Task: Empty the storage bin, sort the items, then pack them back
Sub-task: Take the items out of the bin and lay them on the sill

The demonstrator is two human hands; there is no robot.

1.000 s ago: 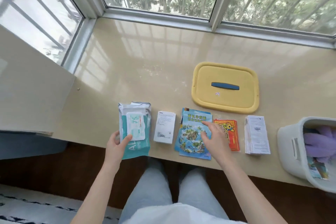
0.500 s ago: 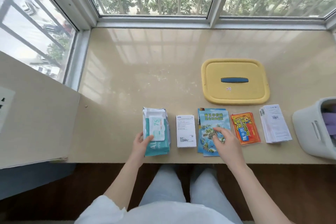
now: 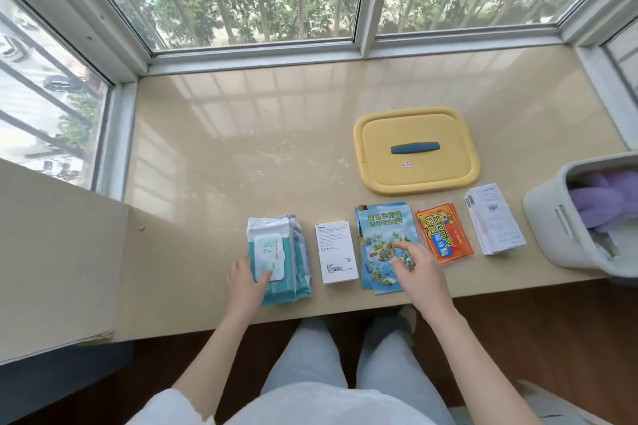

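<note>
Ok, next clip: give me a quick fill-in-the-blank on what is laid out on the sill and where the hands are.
1. The left hand rests on the wipes pack, the right hand on the map brochure; the white box lies ____ those two items.
2. The lid beyond the row is ____, with a blue handle.
3. The soft thing inside the bin is ____.

Missing words: between; yellow; purple.
</note>
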